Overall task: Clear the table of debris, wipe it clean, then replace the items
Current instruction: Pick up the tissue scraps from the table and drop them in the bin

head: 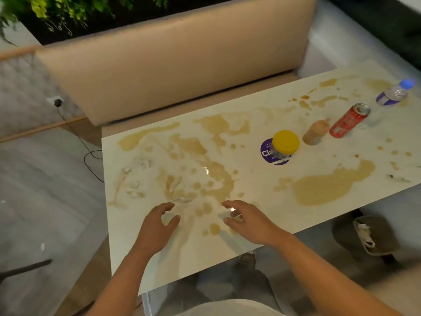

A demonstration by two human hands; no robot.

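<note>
Both hands hover low over near edge of white rectangular desk [250, 238]. Left hand [157, 226] and right hand [248, 220]: fingers spread, loosely curled, holding nothing. Crumpled white tissue scraps [136, 176] lie left, in tan liquid spills [325, 188]. Gather scraps first, lifting rather than smearing. Farther right: yellow-lidded clear jar [284, 144], red drink can [348, 120], blue-capped plastic bottle [394, 93].

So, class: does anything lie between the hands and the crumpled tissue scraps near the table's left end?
Nothing visible does. The left hand and right hand hover over bare, stained table; the tissue scraps lie just beyond, unobstructed.
</note>
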